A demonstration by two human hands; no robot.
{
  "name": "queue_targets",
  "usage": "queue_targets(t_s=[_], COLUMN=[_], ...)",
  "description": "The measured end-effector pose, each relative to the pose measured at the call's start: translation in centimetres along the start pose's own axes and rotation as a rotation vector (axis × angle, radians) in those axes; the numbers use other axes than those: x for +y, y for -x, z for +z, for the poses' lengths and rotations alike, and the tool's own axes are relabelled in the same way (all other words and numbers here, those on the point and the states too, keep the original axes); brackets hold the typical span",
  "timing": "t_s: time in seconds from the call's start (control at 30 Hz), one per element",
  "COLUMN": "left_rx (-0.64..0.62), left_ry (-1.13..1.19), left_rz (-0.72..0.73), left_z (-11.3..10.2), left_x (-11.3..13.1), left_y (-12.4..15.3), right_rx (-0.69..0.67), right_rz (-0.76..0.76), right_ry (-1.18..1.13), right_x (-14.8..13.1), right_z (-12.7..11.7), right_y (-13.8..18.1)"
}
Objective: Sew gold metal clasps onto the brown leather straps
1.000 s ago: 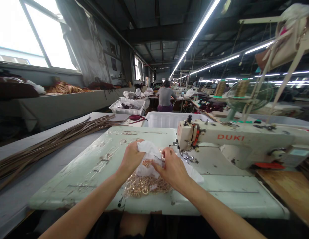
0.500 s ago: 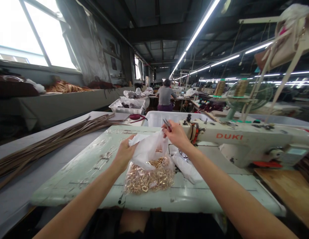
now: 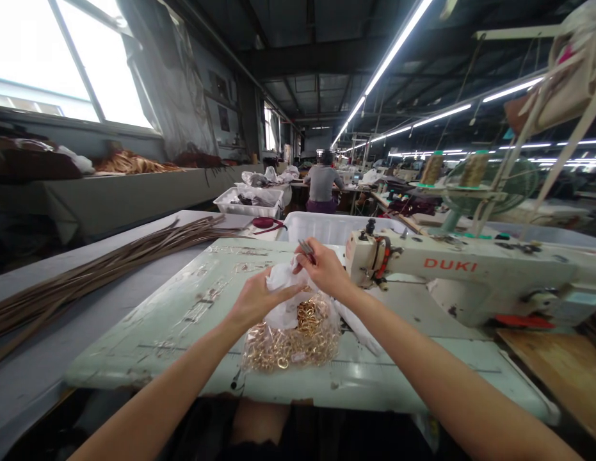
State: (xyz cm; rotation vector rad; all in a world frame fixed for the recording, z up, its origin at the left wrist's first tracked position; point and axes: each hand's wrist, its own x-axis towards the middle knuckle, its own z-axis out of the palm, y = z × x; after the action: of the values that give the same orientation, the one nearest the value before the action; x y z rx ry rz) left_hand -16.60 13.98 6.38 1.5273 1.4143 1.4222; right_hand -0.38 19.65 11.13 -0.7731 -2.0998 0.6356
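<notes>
A clear bag of gold-coloured metal rings and clasps [image 3: 290, 349] lies on the pale green sewing table, its top loose. Just above it a crumpled white plastic bag [image 3: 281, 314] is between my hands. My left hand [image 3: 259, 298] grips the white bag from the left, thumb stretched across it; the other fingers are partly hidden. My right hand [image 3: 324, 269] is closed around small thread snips [image 3: 306, 247], blades pointing up and away, while its fingertips pinch the bag's upper edge. More white plastic [image 3: 362, 330] lies under my right forearm.
A sewing machine [image 3: 451, 269] stands to the right, close to my right hand. Long brown strips [image 3: 110, 262] lie on the left table. Behind are a white bin [image 3: 326, 224], a maroon strap item [image 3: 264, 223] and a seated person [image 3: 321, 182].
My hands have come closer together, and the white bag, stretched out before, is now bunched up. The right hand has moved left with the snips; the left thumb now reaches across the bag.
</notes>
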Motion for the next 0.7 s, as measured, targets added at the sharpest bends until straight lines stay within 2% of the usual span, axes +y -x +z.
queue_targets(t_s=[0.1, 0.17, 0.27, 0.37, 0.47, 0.57, 0.7], left_rx=[0.145, 0.185, 0.203, 0.178, 0.161, 0.17, 0.172], left_ry=[-0.159, -0.128, -0.057, 0.027, 0.084, 0.067, -0.042], left_rz=[0.1, 0.09, 0.066, 0.058, 0.072, 0.102, 0.136], left_z=[0.7, 0.8, 1.1, 1.7, 1.8, 0.5, -1.8], left_x=[-0.4, -1.3, -2.4, -2.4, -1.6, -1.0, -1.5], left_y=[-0.6, -0.9, -1.0, -0.6, -0.5, -1.1, -2.0], right_rx=[-0.057, 0.034, 0.181, 0.096, 0.038, 0.012, 0.077], right_rz=[-0.095, -0.047, 0.116, 0.221, 0.23, 0.204, 0.093], right_ry=[-0.014, 0.023, 0.205, 0.333, 0.358, 0.288, 0.257], right_x=[-1.4, -1.6, -0.5, 1.1, 2.5, 2.9, 2.3], right_z=[-0.3, -1.0, -0.9, 1.0, 2.1, 0.5, -2.6], right_y=[0.1, 0.7, 2.7, 5.0, 5.5, 4.1, 1.5])
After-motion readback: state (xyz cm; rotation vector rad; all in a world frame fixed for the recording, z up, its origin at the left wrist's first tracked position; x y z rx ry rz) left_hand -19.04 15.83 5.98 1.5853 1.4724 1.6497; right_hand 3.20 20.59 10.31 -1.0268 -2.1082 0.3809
